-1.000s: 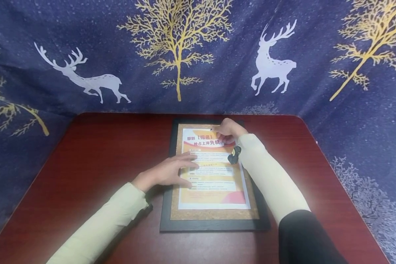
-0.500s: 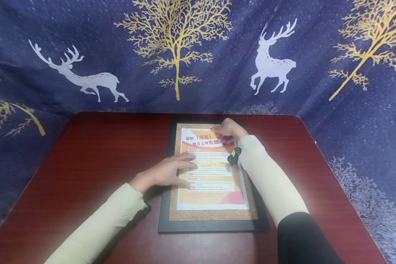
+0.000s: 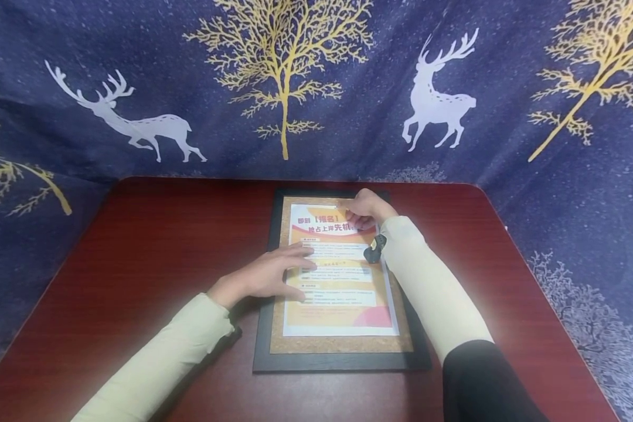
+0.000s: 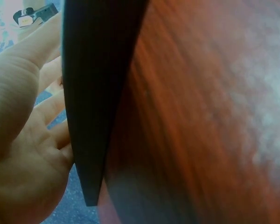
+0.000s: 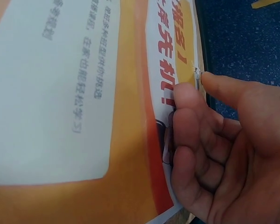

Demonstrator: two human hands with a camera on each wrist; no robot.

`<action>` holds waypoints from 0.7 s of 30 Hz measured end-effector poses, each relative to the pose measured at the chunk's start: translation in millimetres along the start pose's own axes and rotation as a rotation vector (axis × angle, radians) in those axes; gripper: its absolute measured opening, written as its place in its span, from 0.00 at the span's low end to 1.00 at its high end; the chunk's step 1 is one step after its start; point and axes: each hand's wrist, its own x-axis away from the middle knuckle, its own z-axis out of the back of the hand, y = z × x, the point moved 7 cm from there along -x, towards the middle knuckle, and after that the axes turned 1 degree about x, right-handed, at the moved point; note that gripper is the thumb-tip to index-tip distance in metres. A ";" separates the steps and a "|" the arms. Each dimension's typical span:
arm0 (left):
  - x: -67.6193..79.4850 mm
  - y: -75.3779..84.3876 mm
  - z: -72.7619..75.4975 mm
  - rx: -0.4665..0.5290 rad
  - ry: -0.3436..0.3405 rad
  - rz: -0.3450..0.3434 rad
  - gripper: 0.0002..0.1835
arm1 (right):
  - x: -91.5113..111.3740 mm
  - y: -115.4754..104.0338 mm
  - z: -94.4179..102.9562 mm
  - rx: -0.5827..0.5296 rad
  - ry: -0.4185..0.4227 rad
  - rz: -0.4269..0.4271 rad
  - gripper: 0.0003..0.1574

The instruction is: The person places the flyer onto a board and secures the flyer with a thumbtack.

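On the table lies a cork board in a black frame. A printed poster, orange and white with red characters, lies flat on the cork. My left hand reaches over the frame's left side, its spread fingers resting on the poster's left part. At the poster's top edge my right hand has its fingers curled. In the right wrist view, the thumb and forefinger of this hand pinch a small pale, shiny pushpin; most of it is hidden.
The board sits on a dark red wooden table. Behind and beside it hangs a blue cloth with printed deer and trees. A dark wrist device shows at the right cuff.
Both hands keep nearly the same places on the poster and board. The small dark spot seen at the right fingertips earlier is barely visible now. The head view has shifted slightly.
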 end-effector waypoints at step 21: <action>1.0 1.7 0.7 -0.002 -0.003 -0.008 0.37 | 2.9 -4.0 -1.5 0.036 0.051 -0.005 0.24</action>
